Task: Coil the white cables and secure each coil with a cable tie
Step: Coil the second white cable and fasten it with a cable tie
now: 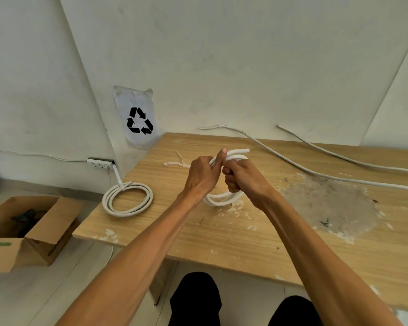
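Both hands hold a white cable coil [224, 198] upright above the middle of the wooden table [245, 234]. My left hand [204, 174] pinches the top of the coil with its thumb raised. My right hand [242, 176] is closed around the coil's loops just to the right, touching the left. The cable's free end [242, 151] sticks out above the fingers. A finished coil [127, 200], tied at its top, lies on the table's left corner. White cable ties [178, 162] lie on the table behind my left hand. Two loose white cables [304, 169] [344, 156] run across the back right.
An open cardboard box [31, 229] stands on the floor to the left. A power strip [100, 164] lies by the wall. A paper with a recycling sign [139, 120] is taped to the wall. The table has a worn grey patch [330, 203] at right.
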The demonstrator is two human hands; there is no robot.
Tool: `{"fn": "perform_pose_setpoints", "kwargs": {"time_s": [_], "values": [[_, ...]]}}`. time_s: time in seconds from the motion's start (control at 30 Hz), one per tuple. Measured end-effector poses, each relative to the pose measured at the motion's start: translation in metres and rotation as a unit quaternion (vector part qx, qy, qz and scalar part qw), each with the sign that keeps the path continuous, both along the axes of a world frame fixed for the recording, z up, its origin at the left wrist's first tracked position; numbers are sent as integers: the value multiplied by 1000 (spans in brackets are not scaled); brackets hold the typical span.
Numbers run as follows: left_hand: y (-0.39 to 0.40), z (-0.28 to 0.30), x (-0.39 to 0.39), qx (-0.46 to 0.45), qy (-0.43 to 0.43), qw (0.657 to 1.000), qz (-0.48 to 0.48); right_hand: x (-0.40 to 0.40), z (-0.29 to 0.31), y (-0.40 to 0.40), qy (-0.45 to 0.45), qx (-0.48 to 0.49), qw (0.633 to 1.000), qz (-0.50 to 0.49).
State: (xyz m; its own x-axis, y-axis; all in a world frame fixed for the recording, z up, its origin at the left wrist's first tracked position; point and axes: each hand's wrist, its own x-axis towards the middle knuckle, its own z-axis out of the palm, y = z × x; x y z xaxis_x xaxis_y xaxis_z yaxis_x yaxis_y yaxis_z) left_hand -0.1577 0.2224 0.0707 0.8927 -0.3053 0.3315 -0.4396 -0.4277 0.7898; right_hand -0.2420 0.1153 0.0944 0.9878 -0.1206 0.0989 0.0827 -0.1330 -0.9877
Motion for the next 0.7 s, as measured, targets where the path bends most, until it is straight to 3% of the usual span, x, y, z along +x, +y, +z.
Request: {"fn": "perform_pose_setpoints", "kwargs": {"time_s": [0.1,0.17,0.23,0.33,0.4,0.53,0.7], "values": [[8,4,9,-34,67,997,-31,1,8,-8,-8,-196,981,3],[17,4,17,-81,136,987,-35,6,8,-19,-42,-318,944,-76],[24,3,20,-109,188,975,-45,12,-3,-32,-69,-449,876,-163],[29,3,23,-108,216,968,-70,27,-24,-42,-67,-594,787,-152],[29,5,22,-90,208,970,-87,37,-32,-38,-78,-627,763,-139],[27,0,22,-111,184,975,-65,49,-42,-29,-136,-589,769,-206],[13,-11,21,-181,145,973,4,56,-56,-28,-113,-579,773,-235]]}}
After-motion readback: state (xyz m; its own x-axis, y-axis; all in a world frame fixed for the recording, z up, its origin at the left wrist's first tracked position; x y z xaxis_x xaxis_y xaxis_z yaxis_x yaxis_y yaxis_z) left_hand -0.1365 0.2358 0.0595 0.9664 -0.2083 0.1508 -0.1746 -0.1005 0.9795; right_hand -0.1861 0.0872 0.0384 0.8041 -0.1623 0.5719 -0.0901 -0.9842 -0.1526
